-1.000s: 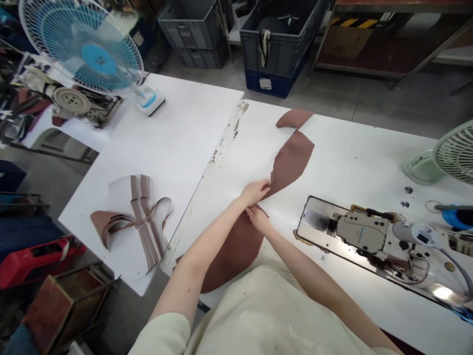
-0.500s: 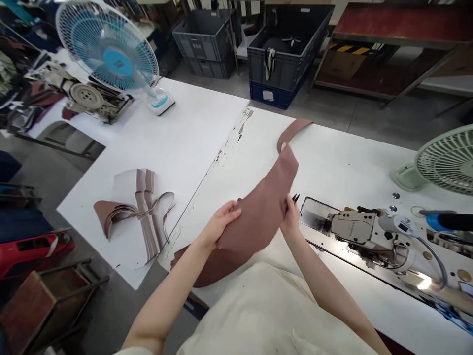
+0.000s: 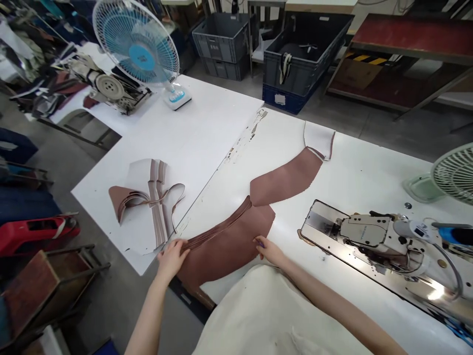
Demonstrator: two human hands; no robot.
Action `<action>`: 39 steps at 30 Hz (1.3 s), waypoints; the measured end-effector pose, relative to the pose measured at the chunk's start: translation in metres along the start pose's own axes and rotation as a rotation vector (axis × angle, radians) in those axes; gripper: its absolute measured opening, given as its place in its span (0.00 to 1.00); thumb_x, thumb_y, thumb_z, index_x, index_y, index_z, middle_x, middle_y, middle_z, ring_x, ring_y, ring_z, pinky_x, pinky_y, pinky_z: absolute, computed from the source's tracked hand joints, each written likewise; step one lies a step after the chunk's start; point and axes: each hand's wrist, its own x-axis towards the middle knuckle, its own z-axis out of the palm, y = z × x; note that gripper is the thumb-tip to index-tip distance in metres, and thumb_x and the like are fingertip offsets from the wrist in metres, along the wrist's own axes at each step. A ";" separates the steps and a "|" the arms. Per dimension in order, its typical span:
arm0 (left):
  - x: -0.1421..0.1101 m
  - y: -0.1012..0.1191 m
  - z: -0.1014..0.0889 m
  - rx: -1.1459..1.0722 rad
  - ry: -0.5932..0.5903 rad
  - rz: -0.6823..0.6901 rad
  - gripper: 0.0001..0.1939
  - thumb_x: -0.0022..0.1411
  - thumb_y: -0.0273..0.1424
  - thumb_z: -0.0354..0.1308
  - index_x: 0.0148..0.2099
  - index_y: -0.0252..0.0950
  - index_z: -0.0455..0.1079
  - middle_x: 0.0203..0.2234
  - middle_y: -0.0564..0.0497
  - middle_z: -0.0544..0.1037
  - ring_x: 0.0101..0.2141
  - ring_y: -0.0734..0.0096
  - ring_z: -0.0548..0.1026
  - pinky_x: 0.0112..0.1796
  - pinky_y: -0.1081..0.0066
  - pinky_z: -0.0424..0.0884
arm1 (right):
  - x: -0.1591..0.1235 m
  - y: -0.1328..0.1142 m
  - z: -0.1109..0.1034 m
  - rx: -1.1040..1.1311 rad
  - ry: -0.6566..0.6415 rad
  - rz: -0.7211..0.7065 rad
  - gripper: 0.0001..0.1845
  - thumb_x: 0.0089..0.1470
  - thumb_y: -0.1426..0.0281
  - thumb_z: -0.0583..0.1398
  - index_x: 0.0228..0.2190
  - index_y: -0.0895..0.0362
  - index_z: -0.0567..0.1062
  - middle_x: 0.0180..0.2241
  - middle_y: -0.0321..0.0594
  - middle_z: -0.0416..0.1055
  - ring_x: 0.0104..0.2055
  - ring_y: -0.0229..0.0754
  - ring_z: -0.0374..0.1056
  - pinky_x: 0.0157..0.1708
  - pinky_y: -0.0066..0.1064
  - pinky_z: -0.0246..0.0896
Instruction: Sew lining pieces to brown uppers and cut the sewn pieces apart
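A stack of brown curved leather pieces [image 3: 229, 241] lies at the near edge of the white table [image 3: 351, 167]. A top piece [image 3: 286, 177] stretches away to the right, its far end folded back to show a white underside [image 3: 320, 138]. My left hand [image 3: 172, 256] rests on the left end of the stack, fingers curled over its edge. My right hand [image 3: 269, 249] is closed at the stack's right edge, with something small and purple showing at its fingers that I cannot name.
A sewing machine [image 3: 388, 236] lies on the table to the right. Cut brown strips and pieces [image 3: 148, 202] sit on the left table, near a blue fan [image 3: 136, 44]. A green fan [image 3: 453, 172] stands far right. Grey crates [image 3: 299, 54] are on the floor behind.
Both hands held a brown piece up above the table and have laid it down; they moved nearer to me, onto the ends of the stack. The far end now lies folded, white side up.
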 end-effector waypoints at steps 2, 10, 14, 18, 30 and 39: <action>0.021 0.027 0.007 -0.001 0.088 0.086 0.17 0.61 0.37 0.49 0.51 0.40 0.66 0.56 0.43 0.65 0.57 0.51 0.60 0.52 0.54 0.57 | 0.004 -0.005 -0.010 -0.087 0.075 0.005 0.09 0.52 0.63 0.53 0.34 0.53 0.69 0.24 0.32 0.67 0.27 0.39 0.64 0.32 0.32 0.54; 0.141 0.204 0.005 -0.207 0.006 0.440 0.24 0.63 0.40 0.47 0.58 0.37 0.61 0.61 0.44 0.61 0.61 0.60 0.56 0.57 0.62 0.54 | 0.058 -0.039 -0.047 0.389 0.232 -0.028 0.18 0.52 0.52 0.50 0.23 0.53 0.65 0.14 0.28 0.52 0.17 0.34 0.48 0.20 0.28 0.43; 0.178 0.274 0.001 -0.193 -0.030 0.517 0.21 0.59 0.42 0.52 0.51 0.35 0.66 0.56 0.42 0.67 0.57 0.55 0.61 0.51 0.62 0.60 | 0.078 -0.038 -0.053 0.462 0.090 0.019 0.19 0.50 0.52 0.54 0.20 0.54 0.64 0.12 0.27 0.50 0.15 0.32 0.45 0.18 0.27 0.39; 0.176 0.299 -0.012 -0.167 -0.066 0.591 0.08 0.57 0.38 0.54 0.36 0.39 0.67 0.33 0.51 0.76 0.37 0.63 0.72 0.36 0.69 0.64 | 0.080 -0.031 -0.049 0.413 0.103 0.007 0.18 0.52 0.54 0.53 0.21 0.54 0.63 0.12 0.28 0.54 0.16 0.33 0.50 0.19 0.27 0.44; 0.146 0.285 -0.032 -0.318 0.149 0.472 0.12 0.60 0.36 0.51 0.27 0.39 0.55 0.19 0.58 0.61 0.23 0.73 0.62 0.26 0.72 0.52 | 0.062 -0.032 -0.040 0.125 0.310 -0.052 0.18 0.56 0.53 0.47 0.28 0.52 0.66 0.22 0.32 0.66 0.27 0.41 0.63 0.27 0.30 0.53; 0.141 0.289 -0.026 -0.404 0.099 0.538 0.14 0.60 0.36 0.50 0.27 0.39 0.50 0.18 0.59 0.57 0.22 0.74 0.58 0.26 0.73 0.51 | 0.077 -0.059 -0.052 0.110 0.238 -0.035 0.18 0.54 0.53 0.49 0.26 0.53 0.68 0.23 0.34 0.66 0.28 0.41 0.64 0.28 0.31 0.53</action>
